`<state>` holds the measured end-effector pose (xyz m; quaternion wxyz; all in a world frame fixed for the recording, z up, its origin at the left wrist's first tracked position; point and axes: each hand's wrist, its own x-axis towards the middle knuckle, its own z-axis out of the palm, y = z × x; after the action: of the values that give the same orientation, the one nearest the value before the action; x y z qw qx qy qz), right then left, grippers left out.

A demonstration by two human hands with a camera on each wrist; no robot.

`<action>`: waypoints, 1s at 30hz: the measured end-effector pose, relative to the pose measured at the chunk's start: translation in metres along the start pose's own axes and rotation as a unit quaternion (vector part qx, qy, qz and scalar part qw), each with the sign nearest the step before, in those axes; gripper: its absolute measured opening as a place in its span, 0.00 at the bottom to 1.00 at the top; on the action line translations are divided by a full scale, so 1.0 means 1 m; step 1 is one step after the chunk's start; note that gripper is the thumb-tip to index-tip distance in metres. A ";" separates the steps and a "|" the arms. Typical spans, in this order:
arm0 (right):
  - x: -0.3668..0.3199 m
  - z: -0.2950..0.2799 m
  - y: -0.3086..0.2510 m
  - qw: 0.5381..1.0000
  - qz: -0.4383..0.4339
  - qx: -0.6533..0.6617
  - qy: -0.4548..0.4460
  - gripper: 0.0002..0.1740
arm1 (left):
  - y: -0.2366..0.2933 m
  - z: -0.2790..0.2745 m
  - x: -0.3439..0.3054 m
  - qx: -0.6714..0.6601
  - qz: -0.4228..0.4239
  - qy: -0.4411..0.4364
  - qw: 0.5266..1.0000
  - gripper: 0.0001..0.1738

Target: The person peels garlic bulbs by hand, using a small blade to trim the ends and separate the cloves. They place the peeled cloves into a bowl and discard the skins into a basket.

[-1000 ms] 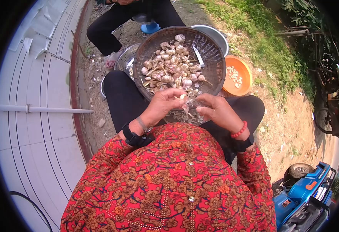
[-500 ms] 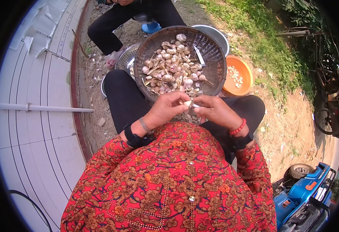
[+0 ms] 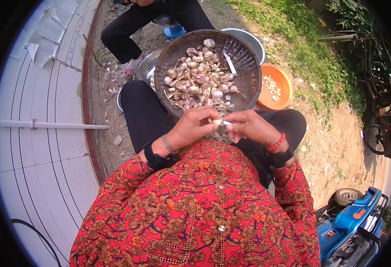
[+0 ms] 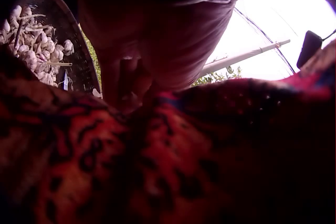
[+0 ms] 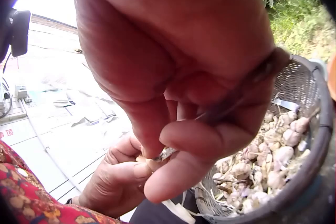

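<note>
A woven basket [image 3: 245,78] rests on my lap, full of unpeeled garlic bulbs [image 3: 199,76]. Just in front of its near rim, my left hand [image 3: 202,120] pinches a pale garlic clove [image 3: 216,121]. My right hand [image 3: 242,126] meets it, fingers curled round a small thin knife [image 5: 231,104] whose tip touches the clove beside the left hand's fingers [image 5: 118,174]. The basket [image 5: 310,163] and bulbs [image 5: 265,174] show behind. In the left wrist view the hand [image 4: 131,77] is dark and blurred against my red sleeve, with the basket [image 4: 79,64] behind it.
A second knife [image 3: 229,63] lies in the basket. An orange bowl [image 3: 285,84] of peeled cloves sits right of it, and metal bowls [image 3: 250,39] behind. Another person's legs [image 3: 133,22] are across from me. White tiled floor [image 3: 39,151] is left, a blue vehicle [image 3: 351,218] lower right.
The two hands have come together and drawn slightly toward my body; the right hand's knife now meets the clove held by the left hand.
</note>
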<state>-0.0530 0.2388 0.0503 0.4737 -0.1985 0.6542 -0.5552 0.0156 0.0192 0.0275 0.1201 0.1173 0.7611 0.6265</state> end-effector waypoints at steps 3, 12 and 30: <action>0.000 -0.001 0.007 1.000 0.007 0.014 0.018 0.14 | -0.008 0.003 0.001 -0.224 -0.059 0.021 0.972 0.08; -0.003 0.003 0.006 0.999 -0.013 -0.003 0.038 0.15 | -0.020 -0.008 0.004 -0.375 -0.143 0.016 0.916 0.11; 0.003 0.015 0.018 0.968 -0.126 -0.140 0.166 0.19 | -0.018 -0.008 0.003 -0.347 -0.191 0.062 0.916 0.09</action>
<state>-0.0376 0.2339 0.0338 0.2523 -0.2485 0.7648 -0.5383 0.0093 0.0093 0.0113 0.2230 -0.1189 0.5095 0.8225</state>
